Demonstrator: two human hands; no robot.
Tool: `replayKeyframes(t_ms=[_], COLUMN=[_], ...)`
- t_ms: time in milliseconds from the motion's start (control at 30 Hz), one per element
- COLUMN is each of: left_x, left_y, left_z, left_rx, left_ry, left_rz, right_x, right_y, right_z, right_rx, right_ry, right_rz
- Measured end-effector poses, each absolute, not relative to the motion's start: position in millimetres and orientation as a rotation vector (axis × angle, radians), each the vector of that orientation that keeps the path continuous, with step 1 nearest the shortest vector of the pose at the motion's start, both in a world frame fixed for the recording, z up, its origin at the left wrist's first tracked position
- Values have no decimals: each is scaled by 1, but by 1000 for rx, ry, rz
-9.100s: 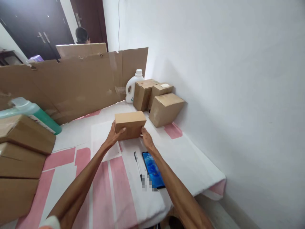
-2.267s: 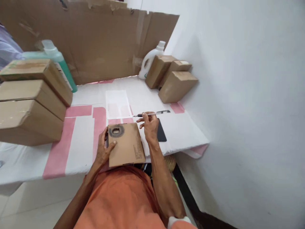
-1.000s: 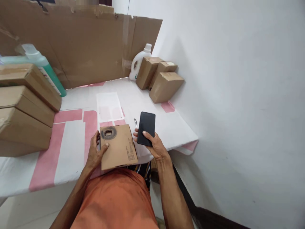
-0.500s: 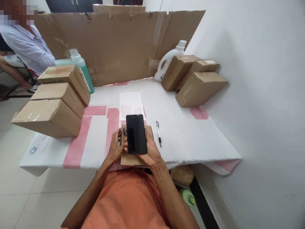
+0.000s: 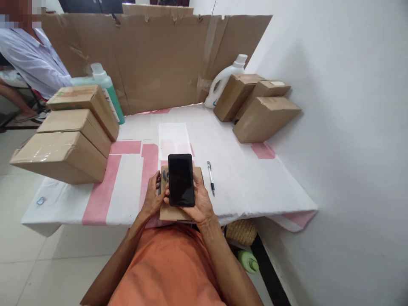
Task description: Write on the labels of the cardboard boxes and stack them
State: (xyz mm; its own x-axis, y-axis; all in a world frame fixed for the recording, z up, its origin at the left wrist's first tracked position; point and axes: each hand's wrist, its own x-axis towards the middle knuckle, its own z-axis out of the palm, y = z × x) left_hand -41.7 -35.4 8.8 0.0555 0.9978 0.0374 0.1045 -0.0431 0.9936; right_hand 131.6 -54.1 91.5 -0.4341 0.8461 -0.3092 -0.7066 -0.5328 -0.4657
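Observation:
A black smartphone (image 5: pixel 181 180) lies in my right hand (image 5: pixel 203 202), its dark screen facing up. The right thumb runs along the phone's right edge and fingertips show at its left edge. Beneath the phone is a small flat cardboard box (image 5: pixel 174 213) at the table's front edge, partly covered by phone and hands. My left hand (image 5: pixel 153 194) curls against the box's left side, its thumb side close to the phone. A dark mark or small item shows on the box's upper left; what it is I cannot make out. Right of the box lies a pen (image 5: pixel 211 178) with a black grip.
A white translucent sheet or tray (image 5: pixel 174 138) lies behind the box. Cardboard boxes (image 5: pixel 60 146) and a green bottle (image 5: pixel 110 95) stand left; more boxes (image 5: pixel 266 121) and a white jug (image 5: pixel 223 80) stand right. A cardboard panel (image 5: pixel 159 63) closes the back. A person (image 5: pixel 35 59) sits far left.
The view has shifted slightly, moving the surroundings a little left. The phone is tilted slightly differently in my right hand; both hands otherwise keep their places.

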Motion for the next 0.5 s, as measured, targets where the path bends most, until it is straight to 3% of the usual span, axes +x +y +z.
replayKeyframes(t_ms=[333,500], left_x=[-40,-41], left_y=[-34,-32], left_z=[7,6], left_rx=[1343,1363], left_ry=[1280,1283], left_rz=[1116,1094], right_x=[142,193], right_y=[-54,-54], right_z=[93,97], right_rx=[-702,-888], right_ry=[-378,-411], right_rz=[1969,1707])
